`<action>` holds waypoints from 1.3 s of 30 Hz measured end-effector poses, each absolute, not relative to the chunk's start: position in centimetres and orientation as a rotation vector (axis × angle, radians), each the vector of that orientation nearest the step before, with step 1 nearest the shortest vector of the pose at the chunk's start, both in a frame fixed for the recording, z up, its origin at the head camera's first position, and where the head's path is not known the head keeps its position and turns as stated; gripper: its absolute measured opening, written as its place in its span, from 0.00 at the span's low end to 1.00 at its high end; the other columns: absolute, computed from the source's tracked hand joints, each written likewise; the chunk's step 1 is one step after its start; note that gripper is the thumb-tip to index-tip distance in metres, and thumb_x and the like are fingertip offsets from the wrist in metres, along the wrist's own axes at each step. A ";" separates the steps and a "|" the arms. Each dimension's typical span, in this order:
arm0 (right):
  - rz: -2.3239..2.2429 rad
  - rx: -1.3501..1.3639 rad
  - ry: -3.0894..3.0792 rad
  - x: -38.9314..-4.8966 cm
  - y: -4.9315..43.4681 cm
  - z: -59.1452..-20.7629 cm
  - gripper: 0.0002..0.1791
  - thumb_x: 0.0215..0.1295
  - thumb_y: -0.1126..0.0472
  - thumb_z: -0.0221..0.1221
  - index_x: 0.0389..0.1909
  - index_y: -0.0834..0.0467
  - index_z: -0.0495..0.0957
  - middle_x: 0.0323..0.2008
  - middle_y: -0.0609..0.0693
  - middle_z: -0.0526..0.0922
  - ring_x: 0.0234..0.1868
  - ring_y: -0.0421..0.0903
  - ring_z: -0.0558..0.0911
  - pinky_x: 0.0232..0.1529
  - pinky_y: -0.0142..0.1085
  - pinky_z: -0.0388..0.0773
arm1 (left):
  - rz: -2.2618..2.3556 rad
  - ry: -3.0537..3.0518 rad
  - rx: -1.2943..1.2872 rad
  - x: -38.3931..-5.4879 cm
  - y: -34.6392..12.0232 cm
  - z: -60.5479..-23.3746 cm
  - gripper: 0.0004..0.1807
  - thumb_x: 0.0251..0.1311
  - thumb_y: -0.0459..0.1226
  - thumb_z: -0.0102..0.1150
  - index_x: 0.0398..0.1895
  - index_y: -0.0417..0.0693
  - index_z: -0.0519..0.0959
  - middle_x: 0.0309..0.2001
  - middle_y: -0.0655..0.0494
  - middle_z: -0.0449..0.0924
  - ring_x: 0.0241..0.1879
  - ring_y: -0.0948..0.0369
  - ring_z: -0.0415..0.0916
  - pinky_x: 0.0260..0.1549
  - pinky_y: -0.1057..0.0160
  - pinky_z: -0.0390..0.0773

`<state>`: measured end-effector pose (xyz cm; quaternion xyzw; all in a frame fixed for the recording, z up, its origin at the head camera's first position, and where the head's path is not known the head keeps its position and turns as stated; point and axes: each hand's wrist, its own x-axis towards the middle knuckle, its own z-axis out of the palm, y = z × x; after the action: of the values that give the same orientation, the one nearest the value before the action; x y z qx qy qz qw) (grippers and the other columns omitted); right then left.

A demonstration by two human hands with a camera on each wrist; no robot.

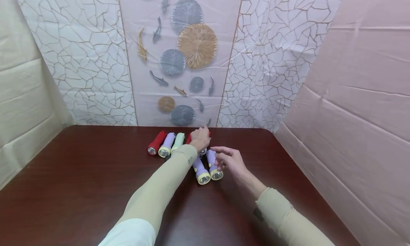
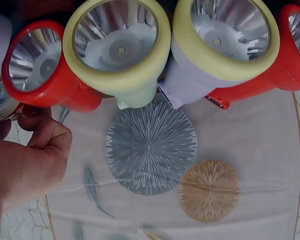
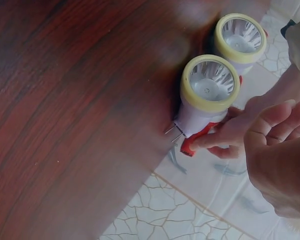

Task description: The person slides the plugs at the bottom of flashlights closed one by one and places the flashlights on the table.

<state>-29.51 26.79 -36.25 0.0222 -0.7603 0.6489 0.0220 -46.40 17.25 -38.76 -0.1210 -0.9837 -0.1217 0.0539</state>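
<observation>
At the back of the table my left hand point(image 1: 201, 138) grips a red flashlight point(image 3: 194, 144); the hand hides most of it in the head view. Its fingers curl at the tail end, seen in the right wrist view. To the left of this hand stand another red flashlight point(image 1: 188, 138), a pale green flashlight point(image 1: 178, 140), a purple flashlight point(image 1: 168, 145) and a red flashlight point(image 1: 157, 143). Nearer to me lie two purple flashlights with cream rims, one left point(image 1: 201, 170) and one right point(image 1: 213, 163). Beside the right one, my right hand point(image 1: 235, 164) hovers with loosely bent fingers, holding nothing.
The dark red-brown table point(image 1: 96, 189) ends at a patterned cloth backdrop point(image 1: 179, 79). Pale cloth walls rise at the left point(image 1: 25, 89) and right point(image 1: 352, 107). My left forearm crosses the table in front of the row.
</observation>
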 end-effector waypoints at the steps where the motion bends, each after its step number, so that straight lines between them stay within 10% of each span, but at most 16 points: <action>1: 2.012 0.069 -2.355 -29.5 26.7 -36.2 0.20 0.65 0.69 0.50 0.57 0.66 0.76 0.17 0.46 0.76 0.16 0.40 0.74 0.24 0.31 0.76 | -0.372 -2.991 -0.365 -46.3 17.1 -38.8 0.32 0.64 0.50 0.56 0.65 0.42 0.65 0.53 0.47 0.79 0.50 0.50 0.80 0.45 0.53 0.79; 25: 1.969 0.033 -2.389 -29.2 27.5 -36.0 0.16 0.64 0.69 0.51 0.50 0.71 0.78 0.17 0.47 0.77 0.16 0.39 0.74 0.23 0.32 0.75 | -0.340 -3.023 -0.555 -43.1 12.8 -34.6 0.09 0.61 0.38 0.53 0.41 0.48 0.80 0.44 0.49 0.83 0.43 0.52 0.81 0.38 0.52 0.80; 39: 1.950 0.051 -2.447 -28.9 27.3 -36.0 0.15 0.67 0.69 0.49 0.48 0.73 0.77 0.17 0.47 0.76 0.16 0.40 0.73 0.24 0.31 0.74 | -0.282 -3.196 -0.463 -36.9 13.2 -37.8 0.29 0.55 0.46 0.61 0.55 0.39 0.66 0.38 0.48 0.81 0.24 0.54 0.79 0.24 0.59 0.77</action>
<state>-28.86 27.28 -35.96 0.0163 -0.7820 0.6231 0.0064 -36.95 13.16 -37.79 -0.1425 -0.9847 -0.0870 -0.0500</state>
